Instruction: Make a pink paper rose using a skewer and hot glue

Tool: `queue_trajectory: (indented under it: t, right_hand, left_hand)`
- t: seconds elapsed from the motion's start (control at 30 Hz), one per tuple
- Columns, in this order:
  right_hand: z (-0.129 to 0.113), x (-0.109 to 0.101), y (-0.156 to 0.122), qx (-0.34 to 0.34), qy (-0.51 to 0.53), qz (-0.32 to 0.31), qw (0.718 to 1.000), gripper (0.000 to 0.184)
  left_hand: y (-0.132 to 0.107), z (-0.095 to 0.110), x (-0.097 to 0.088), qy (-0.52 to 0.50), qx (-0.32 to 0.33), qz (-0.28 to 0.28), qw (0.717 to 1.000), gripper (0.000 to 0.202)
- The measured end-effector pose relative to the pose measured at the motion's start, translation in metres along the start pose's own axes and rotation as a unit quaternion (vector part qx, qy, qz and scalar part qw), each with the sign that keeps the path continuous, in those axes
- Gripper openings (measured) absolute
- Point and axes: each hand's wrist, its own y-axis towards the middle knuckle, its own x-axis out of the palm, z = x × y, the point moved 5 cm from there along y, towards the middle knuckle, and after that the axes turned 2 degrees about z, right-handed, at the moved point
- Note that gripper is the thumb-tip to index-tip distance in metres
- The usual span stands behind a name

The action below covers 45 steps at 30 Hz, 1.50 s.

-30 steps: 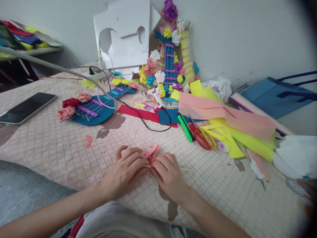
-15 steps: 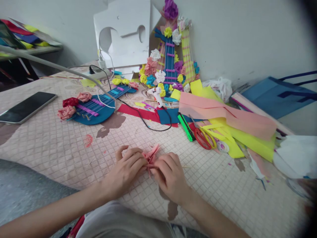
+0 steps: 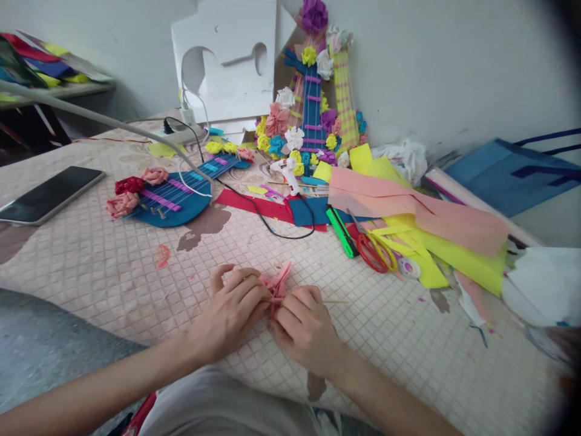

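Between my two hands, just above the table cover, is a crumpled pink fabric flower [image 3: 278,284], its folds sticking up and partly hidden by my fingers. My left hand [image 3: 236,306] pinches its left side, the index finger lifted and bent. On the near right side, my right hand [image 3: 306,324] is closed with its fingertips pressed against the pink folds. A thin wooden stick [image 3: 336,300] runs out to the right from behind my right fingers; its other end is hidden.
Behind my hands lie a blue guitar-shaped craft [image 3: 190,191] and a white glue gun [image 3: 287,175] with a black cord. To the right are a green cutter [image 3: 341,231], red-handled scissors [image 3: 371,251] and pink fabric [image 3: 408,206]. A phone [image 3: 52,194] rests at the left.
My right hand has shifted slightly left and down, with its fingers curled in more. More of the thin stick shows to its right. My left hand stays almost in place.
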Motion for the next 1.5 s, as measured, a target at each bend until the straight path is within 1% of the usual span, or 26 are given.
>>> queue_trajectory:
  t: [0.1,0.2,0.27,0.3,0.4,0.47,0.6,0.73,0.83,0.97,1.13,1.23,1.33,1.4,1.5]
  right_hand:
    - [0.0,-0.004,0.002,-0.01,0.026,0.0,1.0,0.018]
    - [0.006,-0.014,0.004,0.022,0.072,0.034,0.997,0.012]
    - [0.011,-0.019,0.004,0.048,0.077,0.053,0.995,0.008]
    - [0.012,-0.019,0.004,0.053,0.073,0.052,0.995,0.007]
    - [0.013,-0.014,0.005,0.053,0.067,0.024,0.996,0.009]
    - [0.013,-0.01,0.005,0.053,0.065,0.01,0.996,0.013]
    - [0.01,-0.007,0.005,0.042,0.047,0.002,0.998,0.018]
    - [0.009,-0.006,0.005,0.033,0.018,-0.006,0.999,0.02]
    - [0.009,-0.004,0.005,0.028,0.002,-0.014,1.0,0.02]
    - [0.008,0.0,0.005,0.026,-0.019,-0.025,0.999,0.017]
    - [0.009,0.002,0.004,0.035,-0.018,-0.03,0.999,0.016]
    - [0.014,-0.004,0.004,0.055,0.043,-0.021,0.997,0.013]
    - [0.024,-0.017,-0.001,0.091,0.094,0.01,0.991,0.012]
    - [0.031,-0.025,-0.007,0.107,0.094,0.024,0.99,0.011]
    - [0.038,-0.028,-0.018,0.125,0.087,0.007,0.988,0.004]
  left_hand:
    - [0.0,0.0,0.0,0.007,0.001,-0.006,1.0,0.016]
    - [-0.001,0.0,0.001,0.012,0.004,-0.016,1.0,0.016]
    - [-0.002,0.001,0.001,0.015,0.007,-0.019,1.0,0.016]
    - [-0.002,0.001,0.002,0.016,0.01,-0.018,1.0,0.018]
    - [-0.004,0.001,0.002,0.023,0.018,-0.013,0.999,0.019]
    - [-0.004,0.002,0.002,0.026,0.023,-0.009,0.999,0.019]
    - [-0.005,0.003,0.002,0.02,0.034,0.014,0.999,0.014]
    - [-0.007,0.002,0.006,0.03,0.032,0.017,0.999,0.011]
    - [-0.007,0.002,0.006,0.033,0.029,0.017,0.999,0.012]
    - [-0.006,0.002,0.006,0.035,0.024,0.009,0.999,0.017]
    - [-0.007,0.001,0.01,0.048,0.028,-0.026,0.998,0.021]
    - [-0.008,0.0,0.01,0.042,0.023,-0.021,0.999,0.018]
    - [-0.007,0.0,0.007,0.027,0.014,-0.002,1.0,0.015]
    - [-0.007,0.001,0.006,0.021,0.013,0.003,1.0,0.015]
    - [-0.005,0.002,0.005,0.015,0.012,-0.001,1.0,0.014]
